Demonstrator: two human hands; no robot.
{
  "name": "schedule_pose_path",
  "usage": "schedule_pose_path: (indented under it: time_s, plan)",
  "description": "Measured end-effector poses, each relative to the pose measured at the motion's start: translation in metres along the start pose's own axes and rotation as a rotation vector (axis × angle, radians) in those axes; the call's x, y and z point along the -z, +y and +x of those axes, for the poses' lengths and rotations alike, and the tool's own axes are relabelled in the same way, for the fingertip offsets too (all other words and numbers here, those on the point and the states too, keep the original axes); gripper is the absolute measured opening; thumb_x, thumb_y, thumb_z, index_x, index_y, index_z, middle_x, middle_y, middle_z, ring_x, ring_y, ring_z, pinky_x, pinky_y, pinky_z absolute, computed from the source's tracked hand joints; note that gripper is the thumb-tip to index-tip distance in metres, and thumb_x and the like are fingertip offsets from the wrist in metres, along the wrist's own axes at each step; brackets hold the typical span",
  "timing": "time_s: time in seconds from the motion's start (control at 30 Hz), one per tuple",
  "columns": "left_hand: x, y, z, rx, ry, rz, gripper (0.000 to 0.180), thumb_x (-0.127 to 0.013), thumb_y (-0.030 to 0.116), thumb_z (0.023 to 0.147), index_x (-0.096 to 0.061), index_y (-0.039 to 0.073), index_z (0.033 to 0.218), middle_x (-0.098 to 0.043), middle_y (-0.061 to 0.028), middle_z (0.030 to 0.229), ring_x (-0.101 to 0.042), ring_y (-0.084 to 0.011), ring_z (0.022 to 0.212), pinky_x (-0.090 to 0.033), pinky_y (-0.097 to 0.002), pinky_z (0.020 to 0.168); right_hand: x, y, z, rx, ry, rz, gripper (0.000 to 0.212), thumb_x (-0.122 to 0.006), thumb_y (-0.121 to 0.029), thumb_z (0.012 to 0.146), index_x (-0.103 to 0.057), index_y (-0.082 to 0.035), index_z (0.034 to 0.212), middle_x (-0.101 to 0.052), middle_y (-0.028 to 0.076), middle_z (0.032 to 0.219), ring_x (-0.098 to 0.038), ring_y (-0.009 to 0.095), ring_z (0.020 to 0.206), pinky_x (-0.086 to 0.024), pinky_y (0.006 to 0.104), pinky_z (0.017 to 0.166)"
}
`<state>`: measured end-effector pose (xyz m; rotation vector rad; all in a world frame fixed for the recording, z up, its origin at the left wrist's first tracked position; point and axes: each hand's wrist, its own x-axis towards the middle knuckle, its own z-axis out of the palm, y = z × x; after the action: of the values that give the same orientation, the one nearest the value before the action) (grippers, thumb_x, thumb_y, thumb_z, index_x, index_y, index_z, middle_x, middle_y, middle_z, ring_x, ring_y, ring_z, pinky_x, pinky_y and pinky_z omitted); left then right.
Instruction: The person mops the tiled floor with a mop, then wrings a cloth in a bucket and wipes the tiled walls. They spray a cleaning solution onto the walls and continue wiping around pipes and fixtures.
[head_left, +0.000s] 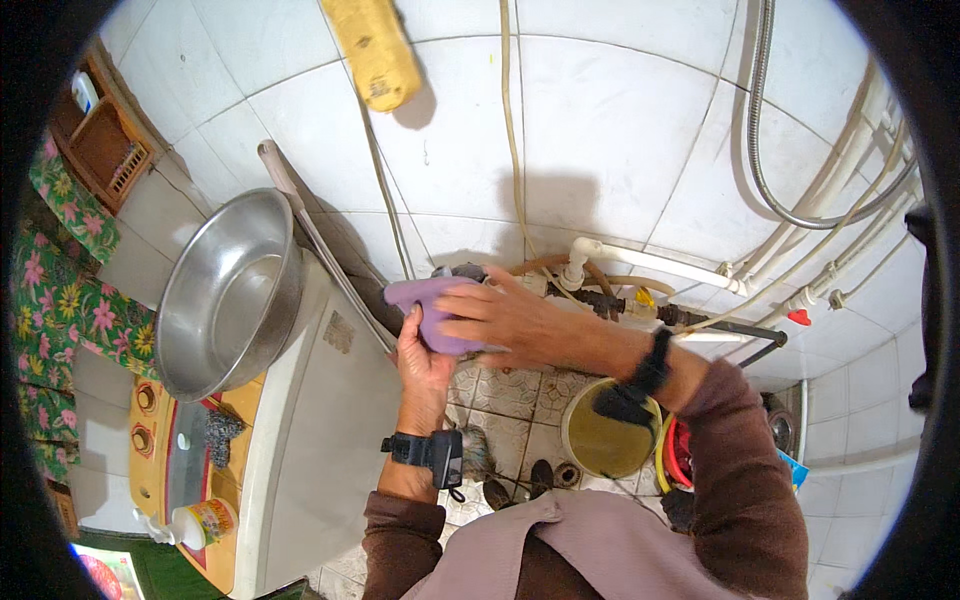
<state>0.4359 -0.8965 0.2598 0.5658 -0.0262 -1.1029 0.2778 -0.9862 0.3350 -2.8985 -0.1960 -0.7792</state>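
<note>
A bunched purple cloth (418, 294) is held up in front of the white tiled wall. My left hand (426, 364) grips it from below, its thumb pressed against the near side. Across the front of the cloth lies my right hand (510, 322), with its fingers bent over the fabric. A dark grey thing (464, 271) shows just behind the top of the cloth; I cannot make out what it is. Whether the cloth wraps anything is hidden. Each wrist wears a black strap, and the left one carries a small device (447, 460).
A steel basin (235, 300) stands tilted on a white washing machine (310, 440) at left, near a white bottle (203, 523). Pipes (680, 270) run along the wall at right. Below them are a bucket (600, 455) and a red basin (678, 455). A metal hose (757, 130) hangs upper right.
</note>
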Motion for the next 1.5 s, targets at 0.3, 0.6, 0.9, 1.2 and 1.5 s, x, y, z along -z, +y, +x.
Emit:
schedule_pose_path:
  time_s: [0.3, 0.6, 0.9, 1.2, 1.5]
  plan:
    - [0.030, 0.037, 0.061, -0.400, 0.353, 0.501, 0.031, -0.056, 0.004, 0.086, -0.048, 0.002, 0.116, -0.056, -0.0112, 0.109, -0.057, -0.0241, 0.097, -0.048, -0.0410, 0.086, 0.005, -0.051, -0.243, -0.699, -0.173, 0.288, 0.043, -0.063, -0.017, 0.078, -0.053, -0.008, 0.119, -0.059, 0.016, 0.110, -0.056, 0.035, 0.100, -0.046, 0.0430, 0.085]
    - [0.125, -0.034, 0.249, -0.125, 0.557, 0.820, 0.032, -0.054, 0.003, 0.082, -0.051, -0.002, 0.113, -0.061, -0.0133, 0.098, -0.059, -0.0254, 0.084, -0.049, -0.0350, 0.073, -0.011, -0.122, -0.311, -1.134, -0.180, 0.320, 0.020, -0.062, -0.015, 0.079, -0.063, -0.004, 0.096, -0.065, 0.017, 0.090, -0.063, 0.033, 0.082, -0.052, 0.0398, 0.071]
    - [-0.033, 0.002, 0.167, -0.387, 0.176, 0.591, 0.042, -0.042, 0.001, 0.089, -0.036, 0.000, 0.131, -0.054, -0.0084, 0.107, -0.054, -0.0177, 0.084, -0.047, -0.0309, 0.072, -0.018, -0.128, -0.295, -1.230, -0.182, 0.261, 0.023, -0.059, -0.018, 0.080, -0.063, -0.005, 0.099, -0.065, 0.016, 0.078, -0.063, 0.036, 0.071, -0.051, 0.0436, 0.063]
    - [-0.109, -0.022, 0.110, -1.249, -0.820, 1.560, 0.050, -0.043, -0.014, 0.075, -0.055, 0.002, 0.121, -0.048, -0.0188, 0.130, -0.046, -0.0320, 0.118, -0.034, -0.0396, 0.100, -0.037, -0.120, -0.283, -1.092, -0.285, 0.111, 0.023, -0.056, -0.024, 0.083, -0.065, -0.011, 0.098, -0.062, 0.014, 0.073, -0.061, 0.032, 0.064, -0.050, 0.0412, 0.059]
    - [-0.141, -0.027, 0.082, -0.687, -0.553, 0.901, 0.037, -0.039, -0.009, 0.078, -0.058, -0.005, 0.110, -0.062, -0.0158, 0.106, -0.057, -0.0228, 0.099, -0.042, -0.0323, 0.090, -0.019, -0.143, -0.274, -1.175, -0.198, 0.038, 0.017, -0.058, -0.019, 0.082, -0.066, -0.010, 0.094, -0.060, 0.018, 0.073, -0.059, 0.035, 0.063, -0.048, 0.0432, 0.056]
